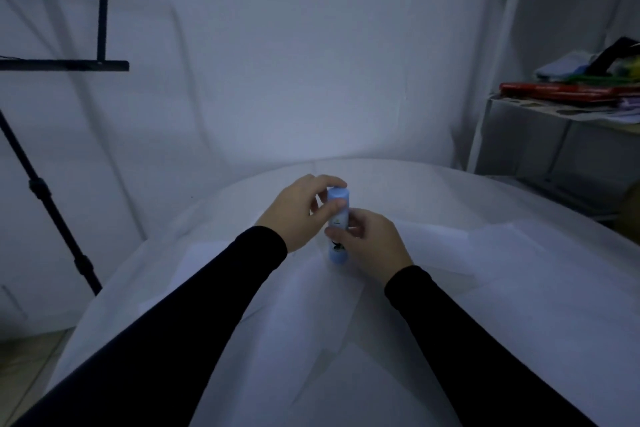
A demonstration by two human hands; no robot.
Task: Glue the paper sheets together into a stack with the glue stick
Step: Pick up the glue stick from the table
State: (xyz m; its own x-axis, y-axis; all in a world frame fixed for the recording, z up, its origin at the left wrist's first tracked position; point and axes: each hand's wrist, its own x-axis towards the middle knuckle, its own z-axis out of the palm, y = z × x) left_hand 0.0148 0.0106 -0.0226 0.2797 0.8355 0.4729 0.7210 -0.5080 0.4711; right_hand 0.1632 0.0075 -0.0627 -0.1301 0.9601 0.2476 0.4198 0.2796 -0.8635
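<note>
The glue stick (337, 224) is held upright above the paper sheets (346, 305). Its cap is pinched by the left hand (301, 210). Its body is gripped by the right hand (372, 241).

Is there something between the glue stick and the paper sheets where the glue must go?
Only its own cap: the light blue glue stick is capped, held over the white paper sheets by both hands.

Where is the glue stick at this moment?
In the head view, the light blue cylindrical glue stick stands upright just above centre, held between both hands: left hand at its cap end, right hand around its lower body, above the white paper sheets.
</note>
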